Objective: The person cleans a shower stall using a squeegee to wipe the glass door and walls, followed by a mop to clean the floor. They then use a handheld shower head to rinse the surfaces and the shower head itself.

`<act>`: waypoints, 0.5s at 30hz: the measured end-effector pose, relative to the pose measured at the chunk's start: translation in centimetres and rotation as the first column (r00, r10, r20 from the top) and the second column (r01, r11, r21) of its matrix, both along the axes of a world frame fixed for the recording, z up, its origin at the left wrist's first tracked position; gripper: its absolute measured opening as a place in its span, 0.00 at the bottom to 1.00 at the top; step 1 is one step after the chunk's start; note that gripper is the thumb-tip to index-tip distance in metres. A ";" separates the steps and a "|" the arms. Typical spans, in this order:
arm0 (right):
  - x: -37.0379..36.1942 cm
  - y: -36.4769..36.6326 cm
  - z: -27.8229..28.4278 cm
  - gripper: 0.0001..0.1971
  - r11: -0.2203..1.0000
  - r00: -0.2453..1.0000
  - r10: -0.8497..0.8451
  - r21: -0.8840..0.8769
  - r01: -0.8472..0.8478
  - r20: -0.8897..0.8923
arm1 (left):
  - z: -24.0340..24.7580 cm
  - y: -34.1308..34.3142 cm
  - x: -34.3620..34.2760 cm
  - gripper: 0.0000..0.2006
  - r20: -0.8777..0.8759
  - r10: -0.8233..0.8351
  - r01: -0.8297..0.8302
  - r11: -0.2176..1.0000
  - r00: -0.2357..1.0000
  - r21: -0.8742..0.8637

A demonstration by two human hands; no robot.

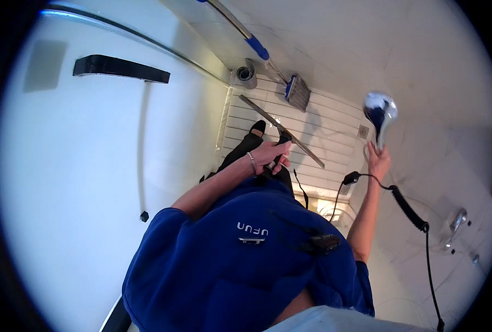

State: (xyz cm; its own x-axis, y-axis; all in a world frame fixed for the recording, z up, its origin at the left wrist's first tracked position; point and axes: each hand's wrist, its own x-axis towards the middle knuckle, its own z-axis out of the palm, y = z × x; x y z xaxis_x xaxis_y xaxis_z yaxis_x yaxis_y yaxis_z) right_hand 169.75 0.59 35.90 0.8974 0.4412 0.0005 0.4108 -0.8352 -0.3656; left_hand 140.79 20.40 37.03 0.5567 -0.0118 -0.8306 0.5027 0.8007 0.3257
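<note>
My left hand (269, 155), with a bracelet at the wrist, is closed around the dark handle of a squeegee (308, 151). The squeegee's long thin blade slants across the view above the striped floor, from upper left to lower right. On the right, my right hand (378, 162) grips a chrome shower head (380, 108) by its handle, holding it up near the pale wall. Whether water runs from it cannot be made out. A black cord crosses near my right wrist.
A blue-and-silver pole (257, 47) with a grey broom-like head (297, 93) leans in the far corner by a grey roll (246, 76). A black handle (121, 68) juts from the left panel. A chrome tap (455, 224) and a coiled black cable (406, 205) are at right.
</note>
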 end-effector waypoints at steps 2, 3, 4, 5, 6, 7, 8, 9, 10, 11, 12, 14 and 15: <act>1.0 -1.8 0.0 0.22 0.985 0.998 0.015 0.169 -0.026 0.068 | -0.8 1.2 0.1 0.21 0.034 0.071 -0.069 0.995 0.997 -0.076; 1.6 -2.9 0.3 0.22 0.988 0.989 -0.134 -0.075 0.138 0.056 | -1.2 1.3 0.0 0.21 0.017 0.137 -0.133 0.980 0.990 -0.149; 2.0 -3.3 0.4 0.22 0.988 0.984 -0.151 -0.017 0.153 0.098 | -1.5 1.5 0.0 0.21 0.050 0.182 -0.167 0.962 0.982 -0.214; 2.1 -3.9 0.7 0.19 0.985 0.985 -0.163 0.054 0.166 -0.051 | -1.7 1.3 -0.1 0.20 0.039 0.243 -0.228 0.947 0.969 -0.227; 2.3 -3.9 0.8 0.18 0.968 0.965 -0.214 0.101 0.231 -0.154 | -2.0 1.2 -0.2 0.20 -0.011 0.296 -0.289 0.924 0.955 -0.252; 2.2 -3.8 0.9 0.17 0.960 0.961 -0.214 0.147 0.240 -0.174 | -2.2 0.6 -0.4 0.20 -0.013 0.339 -0.330 0.906 0.941 -0.266; 2.2 -3.0 0.9 0.16 0.945 0.957 -0.161 0.242 0.221 -0.243 | -2.4 0.0 -0.6 0.20 -0.025 0.383 -0.374 0.881 0.923 -0.289; 1.9 -2.0 0.8 0.15 0.953 0.951 -0.175 0.198 0.228 -0.255 | -2.5 -0.6 -0.8 0.19 -0.020 0.421 -0.406 0.859 0.907 -0.311; 1.4 -1.1 0.9 0.17 0.980 0.979 -0.106 0.146 0.133 -0.176 | -2.6 -1.3 -1.1 0.19 -0.032 0.446 -0.434 0.851 0.895 -0.296; 0.8 0.9 0.3 0.16 0.974 0.978 -0.017 0.219 0.064 -0.210 | -2.6 -2.2 -1.4 0.19 -0.014 0.495 -0.478 0.829 0.869 -0.289; 0.3 2.8 0.0 0.15 0.968 0.962 0.000 0.241 0.068 -0.273 | -2.7 -3.1 -1.6 0.19 0.001 0.549 -0.524 0.800 0.836 -0.292; -0.7 6.3 -0.9 0.16 0.969 0.911 0.190 0.217 -0.115 -0.367 | -2.7 -5.2 -1.9 0.18 -0.007 0.633 -0.609 0.742 0.774 -0.281; -1.2 7.8 -1.5 0.18 0.947 0.905 0.316 0.145 -0.285 -0.285 | -2.6 -6.5 -2.0 0.18 -0.020 0.660 -0.640 0.721 0.751 -0.265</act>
State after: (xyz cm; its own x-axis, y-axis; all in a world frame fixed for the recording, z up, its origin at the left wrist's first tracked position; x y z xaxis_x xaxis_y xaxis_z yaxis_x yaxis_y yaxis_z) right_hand 168.58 8.40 34.38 0.6863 0.7016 -0.1915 0.4942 -0.6431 -0.5849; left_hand 138.75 13.88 34.40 0.5590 0.1833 -0.8086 -0.1872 0.9780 0.0923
